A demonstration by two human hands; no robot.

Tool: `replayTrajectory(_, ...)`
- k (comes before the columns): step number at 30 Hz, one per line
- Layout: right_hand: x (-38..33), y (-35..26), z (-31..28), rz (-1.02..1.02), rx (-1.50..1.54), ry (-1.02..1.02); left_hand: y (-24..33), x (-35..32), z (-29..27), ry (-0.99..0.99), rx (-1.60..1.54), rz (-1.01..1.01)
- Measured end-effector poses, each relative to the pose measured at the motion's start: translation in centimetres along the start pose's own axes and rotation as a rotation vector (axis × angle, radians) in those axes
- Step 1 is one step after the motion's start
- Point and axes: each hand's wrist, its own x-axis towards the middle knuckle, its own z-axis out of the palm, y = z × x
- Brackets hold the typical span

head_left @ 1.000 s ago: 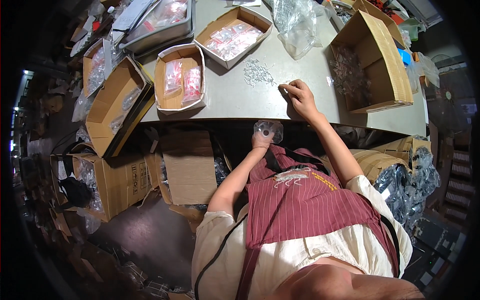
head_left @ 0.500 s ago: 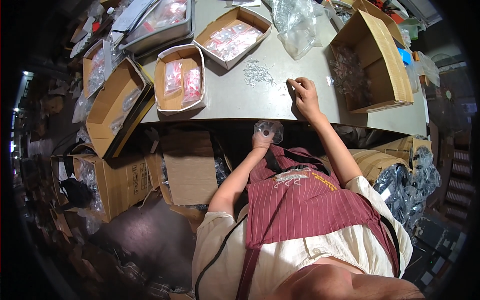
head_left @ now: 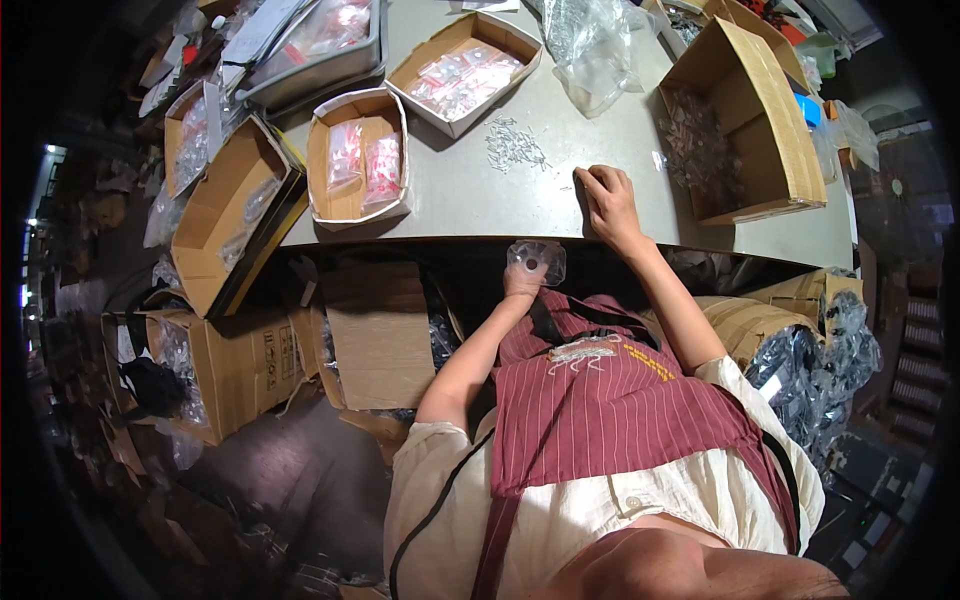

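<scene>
The long grey worktable point(head_left: 470, 200) fills the view ahead of both hands, its near edge running just beyond the left hand and under the right wrist. Out past the right hand sits a big open brown cardboard box point(head_left: 745, 120) holding small clear pieces; further forward lies a crumpled clear plastic bag point(head_left: 590, 45). Well off to the left of the hands stand two shallow cardboard trays of small pink-and-clear packets point(head_left: 360, 165), the second tray point(head_left: 462, 72) further back.

The right hand point(head_left: 608, 200) lies flat-ish on the tabletop, fingers curled down onto the surface, seemingly pinching or sliding something too small to make out. Just ahead and to its left rests a loose heap of small silvery metal parts point(head_left: 515, 148). The left hand point(head_left: 525, 278) is below the table edge, closed on a small clear plastic pouch point(head_left: 538, 260) held mouth-up.

It looks like a bagging step: parts counted off, pouch waiting. The next move likely calls for sweeping the pieces to the edge, directly over the pouch mouth, without scattering them.
</scene>
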Motion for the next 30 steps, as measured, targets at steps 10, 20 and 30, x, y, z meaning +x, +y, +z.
replayTrajectory(10, 1.8, -0.3, 1.3, 0.008, 0.242, 0.033, -0.4, -0.2, 0.0, -0.089, -0.132, -0.108)
replayTrajectory(20, 2.3, 0.0, 0.6, 0.009, 0.333, -0.129, 0.1, -0.2, 0.0, -0.084, -0.183, -0.141)
replayTrajectory(30, 0.8, -1.6, 1.1, -0.079, 0.276, -0.043, -0.4, -0.1, 0.3, -0.022, -0.063, -0.012)
